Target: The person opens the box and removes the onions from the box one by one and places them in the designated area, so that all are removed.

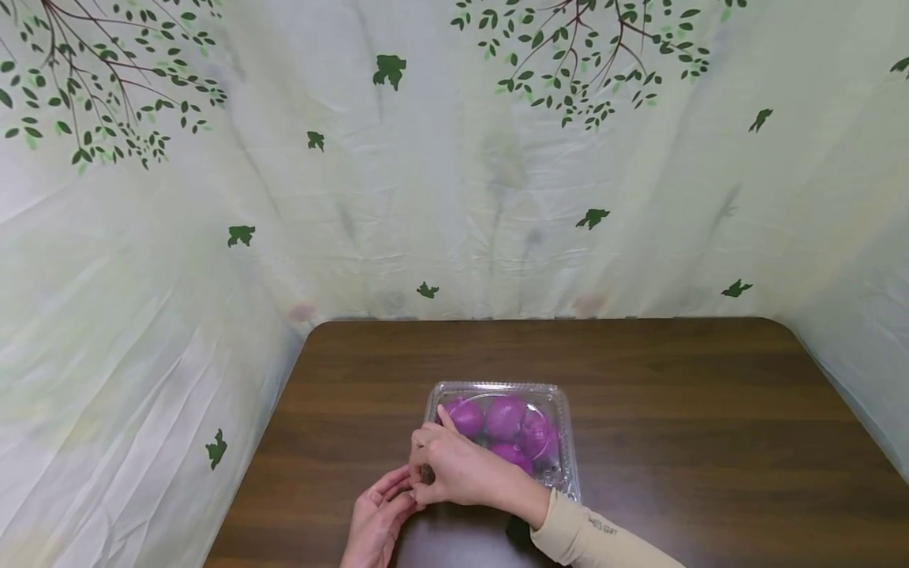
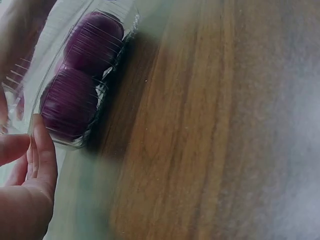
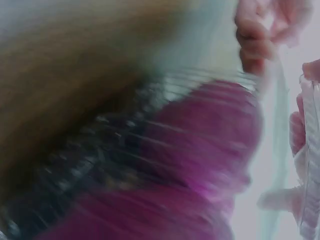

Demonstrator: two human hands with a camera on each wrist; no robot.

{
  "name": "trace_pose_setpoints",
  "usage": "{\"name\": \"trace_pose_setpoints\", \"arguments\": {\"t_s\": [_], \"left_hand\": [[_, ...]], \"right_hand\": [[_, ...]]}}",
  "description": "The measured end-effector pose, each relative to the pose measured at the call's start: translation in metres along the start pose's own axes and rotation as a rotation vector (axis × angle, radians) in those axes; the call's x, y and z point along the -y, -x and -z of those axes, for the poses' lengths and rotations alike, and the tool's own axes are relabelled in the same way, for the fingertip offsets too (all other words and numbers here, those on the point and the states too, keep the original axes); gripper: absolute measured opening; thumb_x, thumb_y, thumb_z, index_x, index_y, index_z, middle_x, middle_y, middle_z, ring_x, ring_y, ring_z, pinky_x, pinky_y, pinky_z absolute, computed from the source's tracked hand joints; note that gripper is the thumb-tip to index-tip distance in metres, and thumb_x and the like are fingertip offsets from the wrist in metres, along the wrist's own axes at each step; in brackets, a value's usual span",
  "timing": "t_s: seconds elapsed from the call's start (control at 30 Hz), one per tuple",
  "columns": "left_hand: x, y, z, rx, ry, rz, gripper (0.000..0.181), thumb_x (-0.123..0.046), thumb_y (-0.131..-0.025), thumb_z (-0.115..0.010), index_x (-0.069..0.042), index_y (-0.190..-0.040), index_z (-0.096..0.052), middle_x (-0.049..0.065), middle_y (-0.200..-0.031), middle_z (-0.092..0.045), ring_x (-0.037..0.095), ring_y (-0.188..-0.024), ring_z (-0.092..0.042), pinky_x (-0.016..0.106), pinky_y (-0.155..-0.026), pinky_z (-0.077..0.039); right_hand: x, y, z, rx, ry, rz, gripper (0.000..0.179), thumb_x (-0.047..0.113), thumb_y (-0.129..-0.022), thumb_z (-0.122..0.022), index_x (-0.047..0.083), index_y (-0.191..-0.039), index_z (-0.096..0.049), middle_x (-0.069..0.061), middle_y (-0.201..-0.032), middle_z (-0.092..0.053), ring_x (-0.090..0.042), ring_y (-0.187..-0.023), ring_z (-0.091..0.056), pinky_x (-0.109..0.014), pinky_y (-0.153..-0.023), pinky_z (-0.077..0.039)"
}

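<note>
A clear plastic clamshell container [image 1: 566, 426] stands on the table, filled with several round purple things [image 1: 506, 418] whose kind I cannot tell. My left hand [image 1: 379, 513] is at its front left corner; in the left wrist view, thumb and index finger [image 2: 45, 152] pinch the plastic edge there. Reaching across the container's front, my right hand [image 1: 472, 472] has its thumb and index finger bent together at that same corner. The right wrist view has its fingers around a clear ridged plastic edge [image 3: 309, 170]. Both hands' fingertips nearly meet. The right hand and forearm hide the container's front left part.
The brown wooden table [image 1: 675, 418] extends to both sides of the container and behind it. A pale cloth [image 1: 426, 197] printed with leaves and branches hangs around the table. Beneath the right wrist is a small black object [image 1: 521, 532].
</note>
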State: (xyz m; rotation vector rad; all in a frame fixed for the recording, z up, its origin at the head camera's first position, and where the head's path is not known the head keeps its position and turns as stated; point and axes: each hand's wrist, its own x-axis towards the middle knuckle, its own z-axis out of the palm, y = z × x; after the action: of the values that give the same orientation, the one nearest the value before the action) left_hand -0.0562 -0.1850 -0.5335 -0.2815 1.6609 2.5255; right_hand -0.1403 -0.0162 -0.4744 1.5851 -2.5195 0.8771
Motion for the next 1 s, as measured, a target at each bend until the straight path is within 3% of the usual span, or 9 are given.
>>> {"name": "trace_pose_setpoints", "arguments": {"t_s": [0.47, 0.57, 0.7, 0.8, 1.0], "left_hand": [[0.000, 0.000, -0.003, 0.004, -0.027, -0.034, 0.039, 0.013, -0.085, -0.060, -0.012, -0.114, -0.069, 0.005, -0.096, -0.068, 0.017, -0.082, -0.066, 0.029, -0.076, -0.056], [-0.001, 0.000, -0.004, 0.000, -0.067, -0.040, 0.037, 0.012, -0.086, -0.059, -0.006, -0.117, -0.067, 0.007, -0.099, -0.067, 0.018, -0.083, -0.067, 0.029, -0.076, -0.056], [-0.003, -0.001, -0.007, -0.012, -0.190, -0.057, 0.041, 0.010, -0.085, -0.061, 0.008, -0.126, -0.058, 0.010, -0.107, -0.064, 0.018, -0.086, -0.067, 0.030, -0.076, -0.056], [-0.005, -0.004, -0.011, -0.024, -0.230, -0.047, 0.047, 0.010, -0.084, -0.064, 0.013, -0.130, -0.053, 0.012, -0.108, -0.063, 0.019, -0.084, -0.068, 0.031, -0.075, -0.056], [-0.008, -0.006, -0.015, -0.043, -0.170, 0.000, 0.050, 0.015, -0.081, -0.062, 0.015, -0.130, -0.050, 0.012, -0.101, -0.062, 0.017, -0.078, -0.066, 0.029, -0.071, -0.056]], "right_hand": [[-0.001, -0.002, 0.016, -0.010, -0.072, 0.002, 0.017, 0.020, -0.076, -0.081, 0.025, -0.074, -0.064, 0.020, -0.078, -0.053, 0.004, -0.089, -0.047, -0.063, -0.110, -0.022], [-0.002, -0.002, 0.019, -0.014, -0.109, -0.002, 0.017, 0.019, -0.076, -0.081, 0.025, -0.074, -0.065, 0.021, -0.080, -0.054, 0.005, -0.090, -0.048, -0.063, -0.110, -0.022], [-0.002, -0.002, 0.021, -0.019, -0.137, -0.003, 0.017, 0.017, -0.077, -0.080, 0.025, -0.075, -0.065, 0.021, -0.082, -0.055, 0.004, -0.092, -0.049, -0.064, -0.111, -0.020], [-0.002, 0.001, 0.021, -0.030, -0.109, 0.001, 0.017, 0.017, -0.078, -0.079, 0.025, -0.075, -0.064, 0.021, -0.082, -0.057, 0.003, -0.095, -0.050, -0.062, -0.112, -0.020], [-0.001, 0.008, 0.017, -0.119, 0.095, 0.067, 0.013, 0.024, -0.078, -0.079, 0.026, -0.077, -0.066, 0.017, -0.092, -0.060, -0.005, -0.102, -0.053, -0.049, -0.111, -0.031]]}}
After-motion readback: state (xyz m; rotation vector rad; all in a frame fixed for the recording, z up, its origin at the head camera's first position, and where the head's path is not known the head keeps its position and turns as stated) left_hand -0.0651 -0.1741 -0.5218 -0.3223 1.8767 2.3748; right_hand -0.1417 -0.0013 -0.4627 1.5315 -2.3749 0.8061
